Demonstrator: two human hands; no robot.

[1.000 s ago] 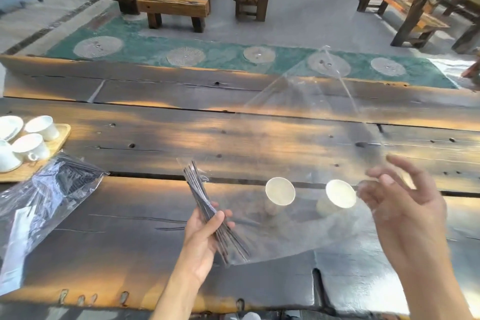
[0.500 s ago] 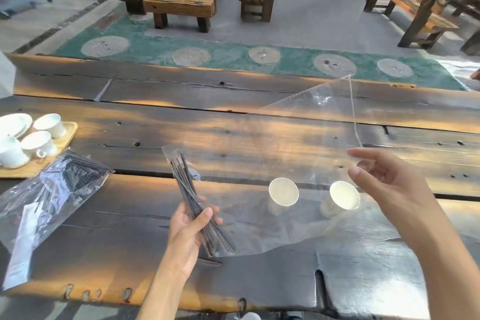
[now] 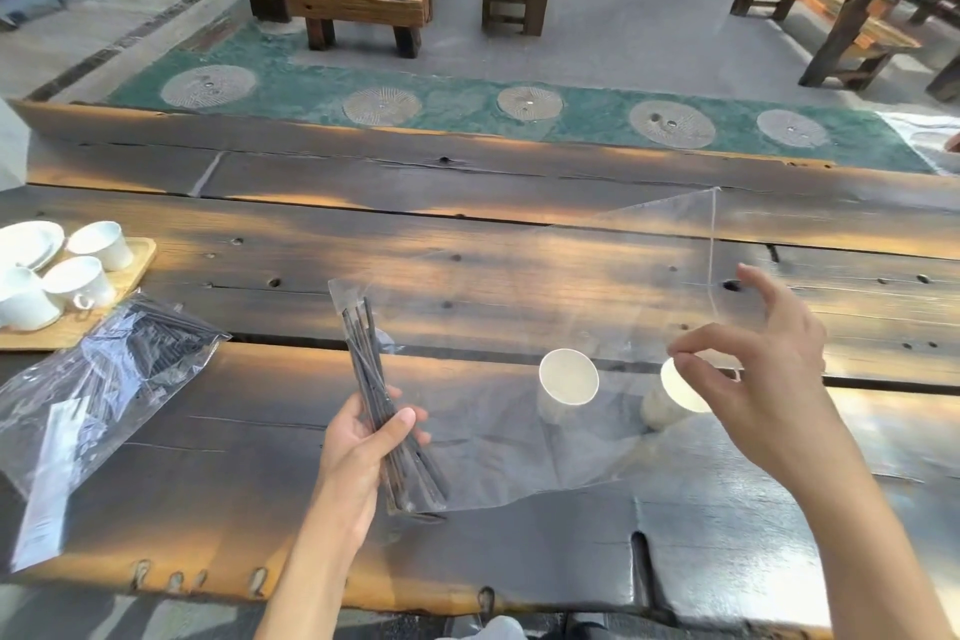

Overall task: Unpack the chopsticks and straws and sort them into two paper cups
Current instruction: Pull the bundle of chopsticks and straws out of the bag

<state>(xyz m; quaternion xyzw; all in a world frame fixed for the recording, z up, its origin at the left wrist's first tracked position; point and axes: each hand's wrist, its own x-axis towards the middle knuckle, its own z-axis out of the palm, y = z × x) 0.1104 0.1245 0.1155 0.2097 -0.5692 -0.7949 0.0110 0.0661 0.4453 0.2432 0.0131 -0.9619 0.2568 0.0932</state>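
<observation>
Our left hand (image 3: 363,442) clamps the chopsticks (image 3: 384,405), long axis pointing away; right hand (image 3: 763,379), nearer the paper cups (image 3: 569,376), pinches the clear bag (image 3: 545,327).

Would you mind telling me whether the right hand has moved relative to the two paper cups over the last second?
Yes. The right hand has come forward and left: it now overlaps the right paper cup, having been clear of it earlier.
</observation>
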